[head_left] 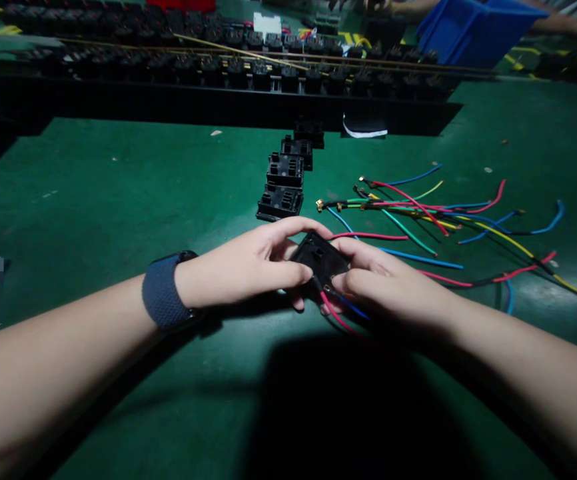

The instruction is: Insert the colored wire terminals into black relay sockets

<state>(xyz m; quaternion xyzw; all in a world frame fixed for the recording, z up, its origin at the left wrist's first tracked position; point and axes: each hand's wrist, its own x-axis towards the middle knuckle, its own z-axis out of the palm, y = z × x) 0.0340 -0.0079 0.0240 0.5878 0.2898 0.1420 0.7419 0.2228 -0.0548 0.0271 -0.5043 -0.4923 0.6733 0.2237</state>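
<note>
Between my two hands is a black plastic socket housing point(324, 257), held above the green table. A red wire point(334, 313) and a blue wire point(356, 308) come out of its near edge. My left hand point(278, 263), with a dark watch band at the wrist, grips the housing's left side, thumb on top. My right hand point(368, 270) closes on the right side, its thumb near the blue wire's end. Past my left hand, several similar black housings point(281, 201) stand in a row. Loose red, blue, green and yellow wires point(408, 208) with brass-coloured terminals lie to the right.
A long black rack point(218, 100) full of black parts crosses the back of the green table point(118, 180). A blue bin point(478, 30) stands at the back right, with another person's arm point(573, 23) behind it. A white strip point(363, 133) lies before the rack.
</note>
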